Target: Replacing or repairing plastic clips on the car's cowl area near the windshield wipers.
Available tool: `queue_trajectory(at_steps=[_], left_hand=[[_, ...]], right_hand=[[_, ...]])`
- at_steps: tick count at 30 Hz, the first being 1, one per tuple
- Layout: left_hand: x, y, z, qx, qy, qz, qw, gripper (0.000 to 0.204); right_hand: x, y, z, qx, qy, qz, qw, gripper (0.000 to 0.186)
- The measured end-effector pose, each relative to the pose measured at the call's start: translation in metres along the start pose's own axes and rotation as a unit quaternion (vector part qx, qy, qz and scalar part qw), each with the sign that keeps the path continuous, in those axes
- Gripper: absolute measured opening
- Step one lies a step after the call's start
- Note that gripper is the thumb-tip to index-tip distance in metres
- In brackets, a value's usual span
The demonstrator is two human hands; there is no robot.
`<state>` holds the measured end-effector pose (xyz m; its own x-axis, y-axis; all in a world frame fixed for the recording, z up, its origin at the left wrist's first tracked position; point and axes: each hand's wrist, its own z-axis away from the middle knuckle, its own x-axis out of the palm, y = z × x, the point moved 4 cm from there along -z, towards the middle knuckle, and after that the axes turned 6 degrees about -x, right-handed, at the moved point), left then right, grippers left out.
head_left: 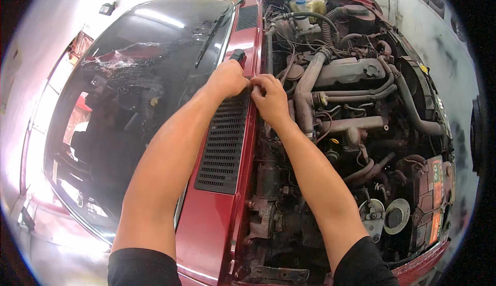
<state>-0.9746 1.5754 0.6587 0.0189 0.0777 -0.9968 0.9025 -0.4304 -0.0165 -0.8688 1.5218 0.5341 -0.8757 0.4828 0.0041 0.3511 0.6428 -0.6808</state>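
Note:
Both my hands meet at the rear edge of the engine bay, over the red cowl panel point(209, 219). My left hand point(229, 79) is closed, its fingertips hidden against the panel. Just beyond its knuckles a black rounded piece point(237, 55) sticks out; whether I hold it cannot be made out. My right hand point(269, 97) is pinched, thumb and forefinger together beside the left fingers. Whatever lies between the fingers is hidden or too small to name. Below the hands, a black slotted vent grille point(222, 154) sits in the cowl.
The dusty windshield point(129, 105) with a wiper point(209, 38) lies to the left. To the right, the open engine bay holds an engine point(346, 74), hoses, a battery point(429, 203) and a yellowish fluid reservoir point(308, 5). Another vent grille point(247, 17) is at the far end.

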Motion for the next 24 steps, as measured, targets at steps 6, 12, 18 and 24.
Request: queue_trajectory(at_steps=[6,12,18,24], left_hand=[[0.009,0.009,-0.029,-0.080,-0.130,-0.149,0.977,0.020],[0.015,0.017,-0.024,0.004,-0.115,-0.231,0.966,0.023],[0.018,0.034,-0.028,0.036,-0.122,-0.287,0.949,0.025],[0.020,0.041,-0.039,-0.067,-0.289,-0.296,0.908,0.018]], right_hand=[[-0.003,0.002,0.003,0.179,0.013,-0.040,0.983,0.037],[0.001,-0.005,0.016,0.163,0.067,0.013,0.984,0.031],[0.003,-0.012,0.023,0.156,0.089,0.000,0.984,0.027],[-0.004,-0.026,0.032,0.243,0.088,0.106,0.960,0.021]])
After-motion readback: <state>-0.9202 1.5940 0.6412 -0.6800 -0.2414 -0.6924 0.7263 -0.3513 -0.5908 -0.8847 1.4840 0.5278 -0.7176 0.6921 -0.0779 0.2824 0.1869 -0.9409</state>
